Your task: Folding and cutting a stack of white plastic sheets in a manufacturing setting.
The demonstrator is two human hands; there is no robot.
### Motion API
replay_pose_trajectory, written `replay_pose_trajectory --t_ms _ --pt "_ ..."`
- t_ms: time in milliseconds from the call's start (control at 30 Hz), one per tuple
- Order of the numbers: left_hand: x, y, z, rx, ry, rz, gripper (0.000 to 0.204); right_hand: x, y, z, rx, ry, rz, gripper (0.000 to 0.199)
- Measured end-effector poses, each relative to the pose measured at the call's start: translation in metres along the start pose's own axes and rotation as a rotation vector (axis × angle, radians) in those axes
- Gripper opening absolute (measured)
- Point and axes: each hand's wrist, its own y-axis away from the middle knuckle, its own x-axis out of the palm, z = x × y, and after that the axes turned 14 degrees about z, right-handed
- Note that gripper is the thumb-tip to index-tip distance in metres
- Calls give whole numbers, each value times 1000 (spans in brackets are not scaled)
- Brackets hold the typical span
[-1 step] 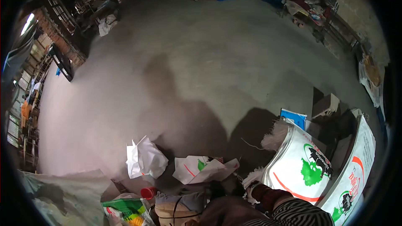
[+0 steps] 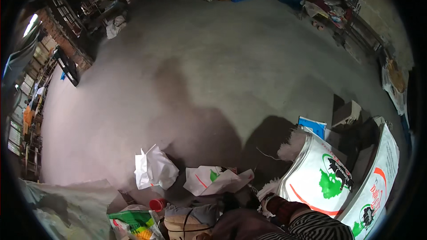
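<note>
My right arm comes in from the lower right in a black-and-white striped sleeve (image 2: 320,225) with a dark red cuff. My right hand (image 2: 269,205) is at the near left edge of a stack of white woven sacks (image 2: 307,180), by frayed white threads (image 2: 268,190). Its fingers are too dark and covered to make out. At the lower edge, a small brown patch (image 2: 203,236) may be part of my left hand; its fingers do not show. Beside it lies a tan and grey bundle (image 2: 189,222) with a dark cord across it.
A crumpled white sack (image 2: 155,169) and a folded printed sack (image 2: 215,180) lie ahead on the floor. Left are a red lid (image 2: 157,204), a green packet (image 2: 133,222) and a pale sheet (image 2: 66,204). Another printed sack (image 2: 378,182) and a carton (image 2: 347,113) stand right.
</note>
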Motion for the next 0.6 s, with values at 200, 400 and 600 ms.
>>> replay_pose_trajectory --t_ms 200,400,600 --pt "-44 -27 -41 -15 137 -103 23 17 -27 18 786 -108 101 51" --pt "-52 -36 -60 -34 160 -136 26 22 -47 31 1098 -109 138 51" --pt "-32 -20 -62 -70 137 -141 29 26 -66 37 1177 -82 166 51"
